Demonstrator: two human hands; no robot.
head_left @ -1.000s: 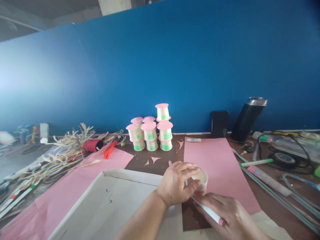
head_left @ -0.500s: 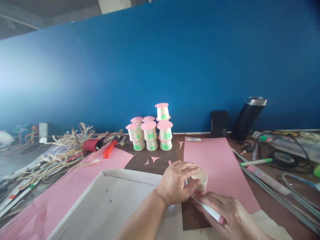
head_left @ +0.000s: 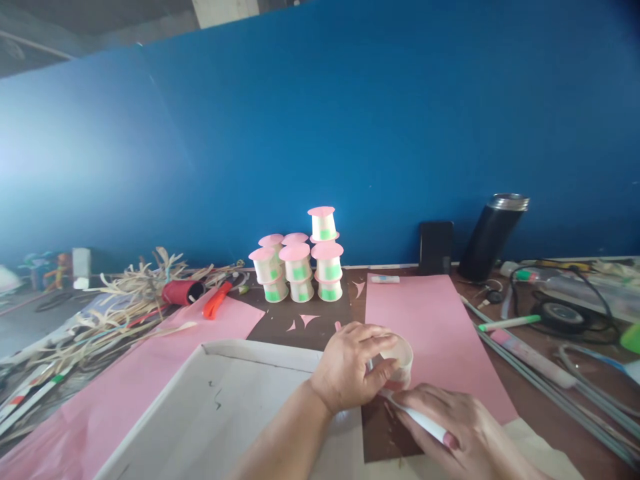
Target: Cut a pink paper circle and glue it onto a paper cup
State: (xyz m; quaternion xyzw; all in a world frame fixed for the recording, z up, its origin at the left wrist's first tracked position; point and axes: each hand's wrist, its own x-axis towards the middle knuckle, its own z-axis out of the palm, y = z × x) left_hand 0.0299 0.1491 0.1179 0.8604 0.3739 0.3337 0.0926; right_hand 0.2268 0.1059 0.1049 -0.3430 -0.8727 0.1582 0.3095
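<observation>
My left hand (head_left: 350,367) is wrapped round a small white paper cup (head_left: 401,353) that stands mouth up on a pink paper sheet (head_left: 430,333). Just below the cup my right hand (head_left: 450,423) grips a white marker with a pink end (head_left: 425,423), its tip at the cup's base. Behind, against the blue wall, stands a stack of several white cups with pink lids and green bands (head_left: 300,263).
A white cardboard tray (head_left: 215,407) lies at the lower left over another pink sheet (head_left: 125,393). Dried straw strips (head_left: 125,300), a red roll (head_left: 183,291) and orange scissors (head_left: 217,300) lie left. A black flask (head_left: 493,237), glue stick (head_left: 385,279), green marker (head_left: 507,324) and cables are right.
Nothing has visibly changed in the hands; only the view has shifted slightly.
</observation>
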